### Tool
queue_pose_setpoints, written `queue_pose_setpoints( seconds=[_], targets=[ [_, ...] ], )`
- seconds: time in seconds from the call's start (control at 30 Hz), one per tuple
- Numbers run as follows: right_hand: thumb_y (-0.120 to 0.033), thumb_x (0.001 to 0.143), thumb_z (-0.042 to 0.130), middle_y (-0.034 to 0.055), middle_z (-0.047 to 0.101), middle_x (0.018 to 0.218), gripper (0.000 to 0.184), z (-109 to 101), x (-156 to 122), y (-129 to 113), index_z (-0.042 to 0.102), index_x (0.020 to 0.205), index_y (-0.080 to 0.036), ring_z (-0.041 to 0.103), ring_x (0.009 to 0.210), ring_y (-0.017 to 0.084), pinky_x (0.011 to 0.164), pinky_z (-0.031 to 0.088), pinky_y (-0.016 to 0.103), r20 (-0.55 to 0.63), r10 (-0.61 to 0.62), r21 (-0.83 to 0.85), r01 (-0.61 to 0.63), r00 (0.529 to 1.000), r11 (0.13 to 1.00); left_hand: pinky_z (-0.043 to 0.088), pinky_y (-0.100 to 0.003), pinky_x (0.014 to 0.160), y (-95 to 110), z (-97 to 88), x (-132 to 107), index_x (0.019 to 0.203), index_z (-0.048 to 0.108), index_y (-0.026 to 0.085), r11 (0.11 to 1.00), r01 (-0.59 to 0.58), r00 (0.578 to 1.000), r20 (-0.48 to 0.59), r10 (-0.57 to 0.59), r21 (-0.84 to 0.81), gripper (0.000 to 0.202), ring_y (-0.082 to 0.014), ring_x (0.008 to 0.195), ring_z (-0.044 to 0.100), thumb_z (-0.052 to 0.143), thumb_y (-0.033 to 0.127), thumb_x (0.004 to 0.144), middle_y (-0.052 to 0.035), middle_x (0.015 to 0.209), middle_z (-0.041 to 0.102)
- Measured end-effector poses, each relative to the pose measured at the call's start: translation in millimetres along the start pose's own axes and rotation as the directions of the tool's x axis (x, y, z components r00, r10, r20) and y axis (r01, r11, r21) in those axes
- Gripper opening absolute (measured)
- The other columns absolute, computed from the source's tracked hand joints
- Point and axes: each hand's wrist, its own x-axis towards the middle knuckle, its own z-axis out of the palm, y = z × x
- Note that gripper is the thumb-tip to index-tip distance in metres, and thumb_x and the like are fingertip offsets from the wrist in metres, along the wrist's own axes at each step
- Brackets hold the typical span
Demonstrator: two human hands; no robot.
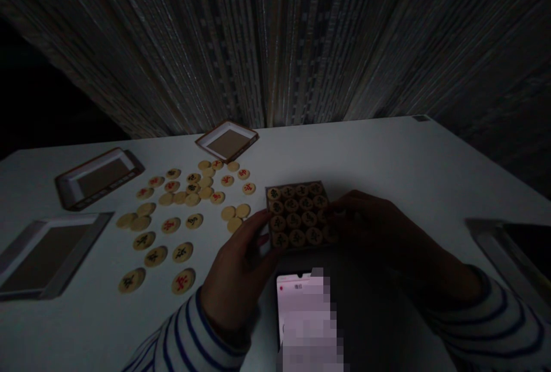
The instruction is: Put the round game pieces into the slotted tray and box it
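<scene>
Both hands are in on the small, shallow square box with thin, dull edges (pixel 301 247), sitting near the middle of the plain white worktop (pixel 379 154). Inside it, round tan game pieces with dark characters (pixel 294 221) stand in neat rows, and by the look of it the step in hand is work on that packed layer, at its right-hand column. The near right corner is lost in shadow under the fingers, so no telling how that spot is filled. What does a move from here call for? A light fingertip touch on the right, one would judge, with the box braced on the left.

Now the pose! The left hand (pixel 236 268) comes in from the near left, wrist bent inward, fingers along the box's left side, thumb by the near corner; that grip is half-curled, and how firmly it presses cannot be told. The right hand (pixel 379 223) reaches from the near right, its palm turned down, fingertips bent over the box's right edge; whether that grip pinches a piece or merely rests is too dark to call. Just below the box glows a phone with a pinkish screen (pixel 297 297), and out left lie loose round tan pieces (pixel 155 256), some red-marked, some black, some blank.
</scene>
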Motion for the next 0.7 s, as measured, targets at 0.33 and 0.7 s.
queue_pose_setpoints(
  seconds=[0.33,0.7],
  targets=[
    [-0.032,0.077,0.054,0.0044,0.063,0.086,0.019,-6,-8,2,0.066,0.09,-0.024,0.058,0.07,0.014,0.061,0.048,0.027,0.031,0.005,-0.021,-0.004,1.0,1.0,0.047,-0.041,0.093,-1,-0.4,0,0.12,0.048,0.023,1.0,0.008,1.0,0.007,-0.008,-0.009,0.047,-0.0213,0.108,0.056,0.056,0.023,0.073,-0.0061,0.122,0.056],
    [-0.03,0.08,0.05,0.0064,0.062,0.092,0.02,-5,-11,2,0.066,0.092,-0.023,0.06,0.071,0.014,0.062,0.05,0.027,0.142,-0.041,0.042,0.035,0.989,0.998,0.046,-0.04,0.095,-1,-0.5,0,0.12,0.048,0.024,1.0,0.003,1.0,0.01,-0.003,-0.014,0.048,-0.0215,0.109,0.055,0.056,0.023,0.073,-0.0054,0.122,0.056]
  ],
)
